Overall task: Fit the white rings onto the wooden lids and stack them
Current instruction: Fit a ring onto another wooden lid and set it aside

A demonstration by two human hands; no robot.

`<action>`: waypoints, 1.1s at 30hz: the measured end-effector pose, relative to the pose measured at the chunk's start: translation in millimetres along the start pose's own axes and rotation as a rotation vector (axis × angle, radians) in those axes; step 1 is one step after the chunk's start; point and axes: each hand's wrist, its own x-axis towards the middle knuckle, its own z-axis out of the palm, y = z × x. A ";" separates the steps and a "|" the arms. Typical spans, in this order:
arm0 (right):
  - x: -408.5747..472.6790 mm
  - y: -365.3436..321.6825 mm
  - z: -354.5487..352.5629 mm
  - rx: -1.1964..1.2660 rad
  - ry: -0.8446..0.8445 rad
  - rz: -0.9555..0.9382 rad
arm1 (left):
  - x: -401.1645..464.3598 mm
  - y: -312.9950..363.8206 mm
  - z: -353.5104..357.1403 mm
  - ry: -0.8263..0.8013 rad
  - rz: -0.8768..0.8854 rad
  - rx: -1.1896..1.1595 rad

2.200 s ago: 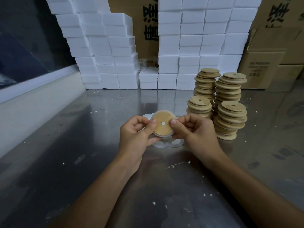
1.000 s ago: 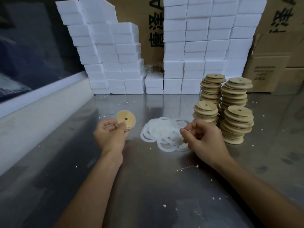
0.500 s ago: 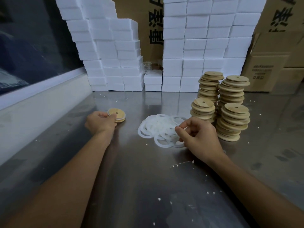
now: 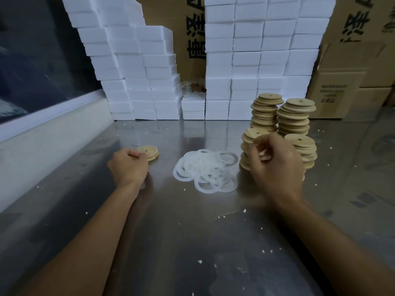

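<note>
Left hand (image 4: 128, 165) curled, empty beside a lid (image 4: 148, 153); right hand (image 4: 275, 165) blurred, grip unclear. Rings (image 4: 206, 170) look thin, floppy: pinch one rim

right hand (image 4: 275, 165) blurred | hides front lid stack (image 4: 249, 146) (grip unclear)

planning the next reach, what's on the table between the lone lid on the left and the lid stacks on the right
In the head view, a loose pile of white rings lies between the lone lid and the lid stacks.
</note>
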 end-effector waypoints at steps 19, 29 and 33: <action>3.8 33.7 -31.6 -0.222 0.028 0.326 | -61.5 18.3 -2.1 -0.339 0.706 0.385; 3.5 36.9 -32.7 -0.105 0.036 0.280 | -85.1 27.1 5.0 -0.644 0.874 0.247; 3.7 32.3 -30.4 -0.132 0.097 0.174 | -89.3 27.7 6.1 -0.746 0.810 0.274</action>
